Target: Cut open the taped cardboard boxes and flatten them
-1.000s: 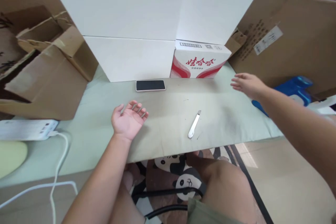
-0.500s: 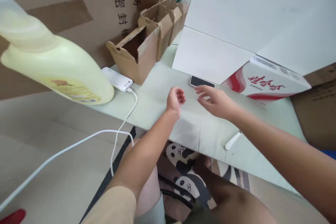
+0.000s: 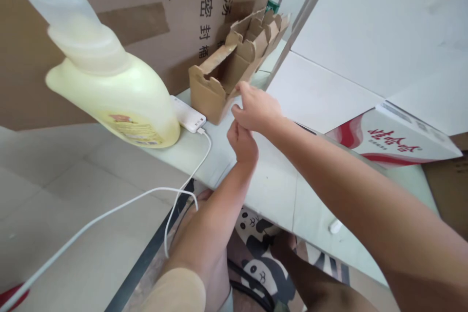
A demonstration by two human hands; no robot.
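My right hand (image 3: 256, 107) reaches leftwards across the pale green table (image 3: 272, 187), fingers curled, its knuckles right by the rim of a small open cardboard box (image 3: 214, 85). Just below it is my left hand (image 3: 241, 144), raised off the table, with its fingertips hidden under the right hand. The two hands touch. I cannot make out anything held in either one. A white power bank (image 3: 188, 116) lies just left of the hands, with a white cable (image 3: 183, 175) running off the table edge.
A big pale yellow bottle (image 3: 113, 95) stands at the table's left end. Large cardboard (image 3: 146, 5) rises behind. A white box (image 3: 329, 92) and a red-printed white carton (image 3: 397, 141) stand on the right. A small white tool (image 3: 334, 226) lies near the front edge.
The view has swung left. My right hand has crossed from the far right to the small cardboard box, over my left hand, which has closed up from lying palm-up and open.
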